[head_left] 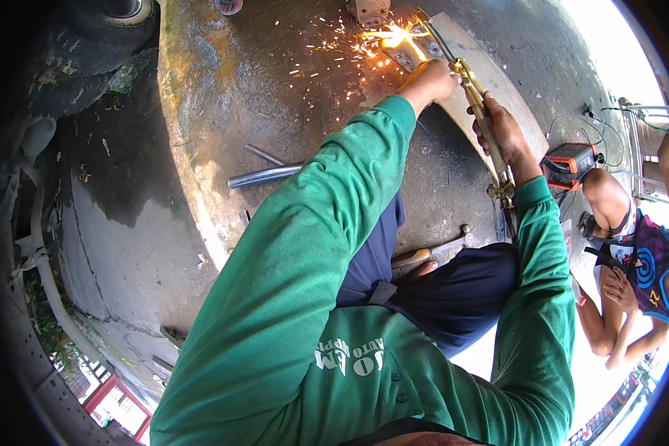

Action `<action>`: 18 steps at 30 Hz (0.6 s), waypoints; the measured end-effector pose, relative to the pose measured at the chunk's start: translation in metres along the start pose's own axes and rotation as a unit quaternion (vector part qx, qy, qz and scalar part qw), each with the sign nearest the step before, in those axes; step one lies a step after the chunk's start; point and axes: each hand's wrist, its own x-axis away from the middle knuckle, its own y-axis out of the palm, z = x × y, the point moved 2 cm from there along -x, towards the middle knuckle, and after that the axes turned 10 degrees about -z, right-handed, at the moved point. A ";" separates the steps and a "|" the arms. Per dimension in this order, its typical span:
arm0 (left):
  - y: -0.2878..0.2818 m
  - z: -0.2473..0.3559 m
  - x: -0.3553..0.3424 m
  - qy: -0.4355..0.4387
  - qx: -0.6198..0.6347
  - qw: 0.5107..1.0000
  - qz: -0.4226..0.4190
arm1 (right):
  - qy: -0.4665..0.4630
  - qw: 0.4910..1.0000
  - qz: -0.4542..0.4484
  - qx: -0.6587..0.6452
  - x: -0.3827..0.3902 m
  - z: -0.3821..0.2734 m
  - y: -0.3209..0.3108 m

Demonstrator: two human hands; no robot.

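A long brass cutting torch [474, 91] runs from my right hand [507, 135] up toward a bright flame at a metal piece [403, 56] on the concrete floor. My right hand grips the torch's handle near its valves. My left hand [432, 78] holds the torch tube further forward, close to the tip. Orange sparks scatter left from the flame. Both arms wear green long sleeves, and my dark blue trousers show below.
A grey metal pipe [264, 175] and a thin rod lie on the floor at left. A hammer [432, 251] lies by my knee. An orange box-shaped machine [569, 165] with cables sits at right, beside a crouching person [632, 260]. A tyre [89, 44] stands at upper left.
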 end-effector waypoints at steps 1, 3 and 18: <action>0.000 0.000 0.001 0.000 0.003 1.000 0.001 | -0.001 1.000 -0.001 -0.001 0.000 0.000 0.001; 0.000 -0.001 -0.001 -0.003 0.004 1.000 -0.003 | -0.003 1.000 -0.003 -0.003 0.002 -0.002 0.001; -0.004 0.005 0.006 -0.016 -0.027 1.000 -0.004 | 0.007 1.000 0.005 -0.005 0.004 -0.003 0.003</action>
